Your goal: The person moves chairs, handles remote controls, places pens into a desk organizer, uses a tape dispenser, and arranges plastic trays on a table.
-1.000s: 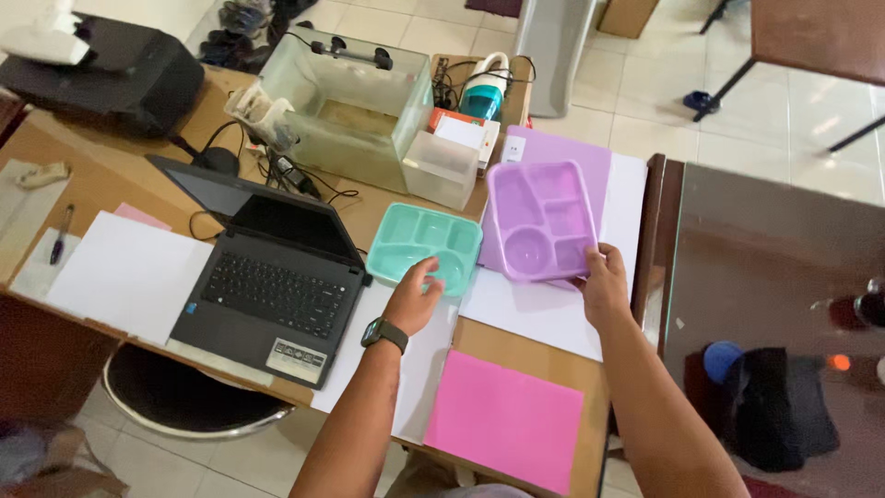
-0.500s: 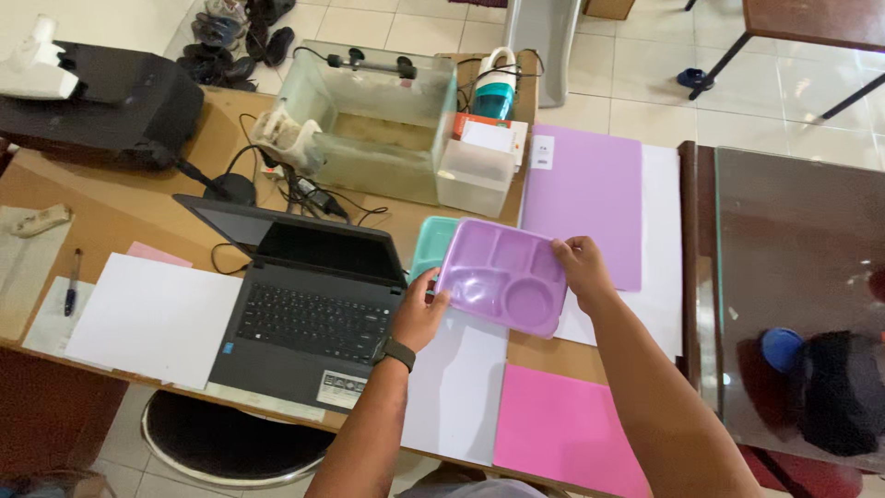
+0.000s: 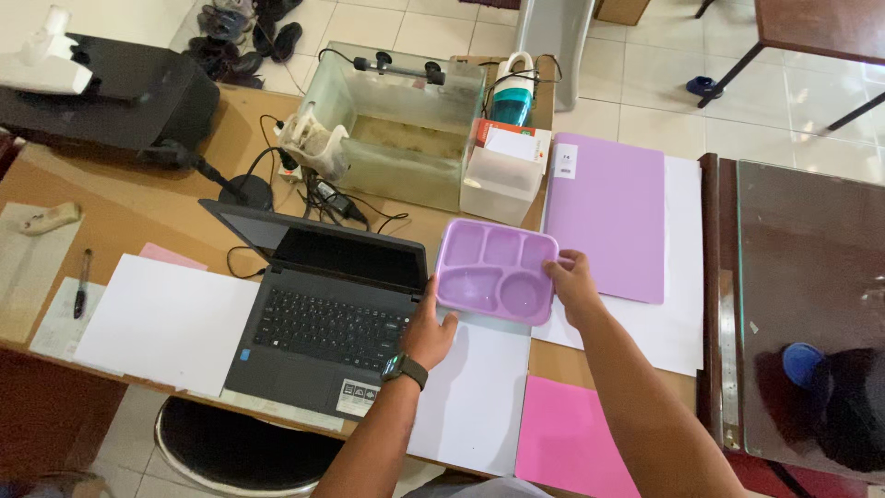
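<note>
— Both hands are closed on the purple compartment tray point(image 3: 498, 281): the left hand point(image 3: 431, 332) grips its near-left corner, the right hand point(image 3: 573, 286) its right edge.

— Where is the tray held?

— Between the two hands, level, open side up, just above or resting on the surface point(image 3: 120, 217); which of the two cannot be told. No teal tray is seen under it, so nothing is claimed about a stack.

— What lies around the hands?

— A laptop point(image 3: 323, 309) is just left of the left hand, a white sheet point(image 3: 475, 387) under that wrist, a purple folder point(image 3: 608, 217) just beyond the right hand, a pink sheet point(image 3: 572, 438) nearer the body.

— Which step is judged to be in hand?

— The tray seems to be being positioned or set down. A next move would call for an even lowering and both grips loosened together.
</note>
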